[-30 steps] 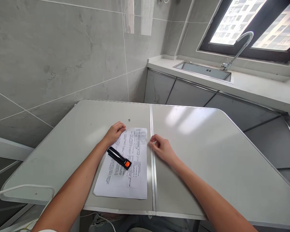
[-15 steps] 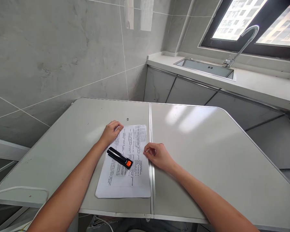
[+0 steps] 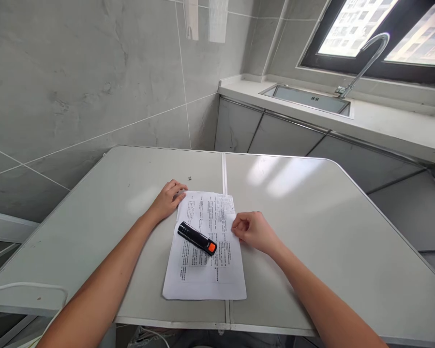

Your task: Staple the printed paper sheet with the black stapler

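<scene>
A black stapler point(image 3: 194, 237) with an orange patch at one end lies across a printed sheet of paper point(image 3: 206, 287) on the table. With thumb and fingers pinched, my right hand point(image 3: 255, 232) holds the paper's right edge. My left hand point(image 3: 168, 199) rests at the top left corner of the sheet. Its fingers are loosely bent, with the thumb apart from them and touching or very near the paper. Whether more sheets lie beneath the top one, I cannot tell.
The pale folding table point(image 3: 293, 270) has a metal seam down its middle, under the paper. Tiny dark bits point(image 3: 189, 178) lie beyond my left hand. A white cable point(image 3: 28, 285) runs at the lower left. Behind stand a counter with a sink point(image 3: 307, 99) and a faucet point(image 3: 369, 63).
The paper has slid to the right with the stapler on it, now lying across the seam. My right hand moved right along with its edge. My left hand shifted only slightly.
</scene>
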